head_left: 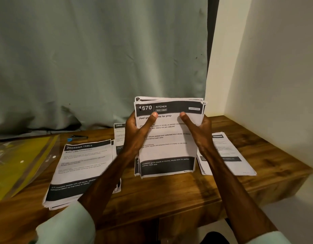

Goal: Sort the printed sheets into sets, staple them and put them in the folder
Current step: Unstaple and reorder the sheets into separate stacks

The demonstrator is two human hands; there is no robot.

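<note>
The wooden surface (169, 194) lies under the left grip (134, 136) and right grip (199, 131). The yellow folder (20, 161) rests well out beyond the left grip. Between the two, the kitchen stack (168, 150) stands upright, each grip clamped on one side edge with its thumb across the front. Loose sheets are light, limp and slippery, so they would likely fan unless squeezed at both edges. The stapler (78, 137) lies beyond the left grip.

I see a wood table (169, 194), a grey-green curtain (99, 59) behind its back edge, and a cream wall (275, 67) along its right edge.
</note>
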